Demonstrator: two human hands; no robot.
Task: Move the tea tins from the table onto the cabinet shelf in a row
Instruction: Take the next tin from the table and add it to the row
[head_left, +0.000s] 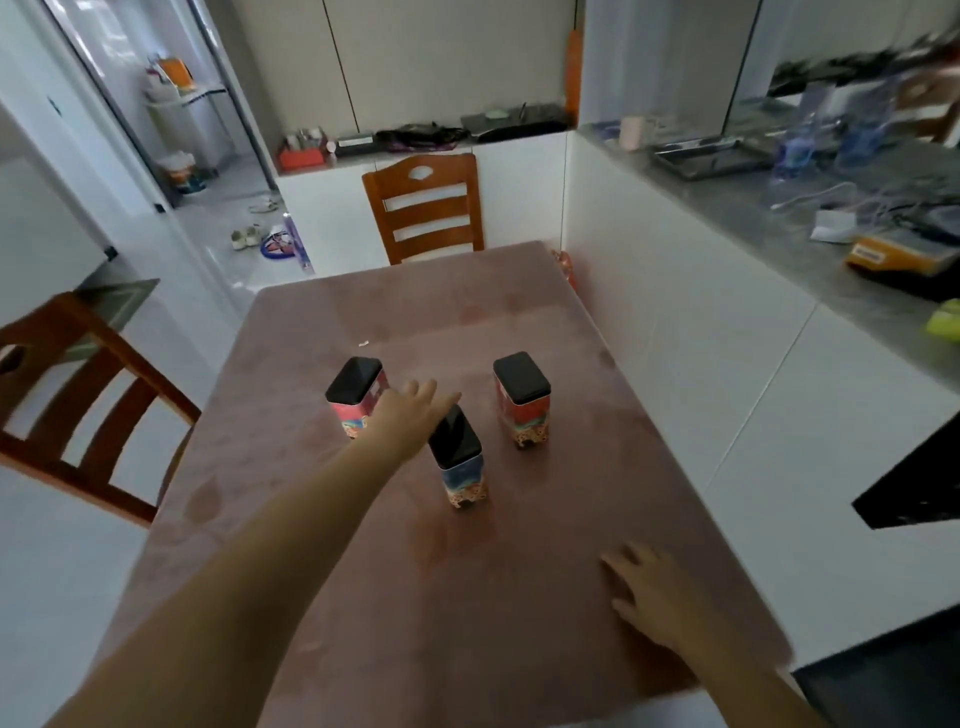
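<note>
Pink worktop (519, 597) in the centre of the frame carries all three black-lidded, colourful rectangular tea tins (462, 457), so none is moved yet, while the left hand (410, 415) reaches open and empty between them and the right hand (649, 597) rests flat.

Both forearms were seen bare, with no sleeves. The left hand (410, 415) and the right hand (654, 597) were uncovered.
</note>
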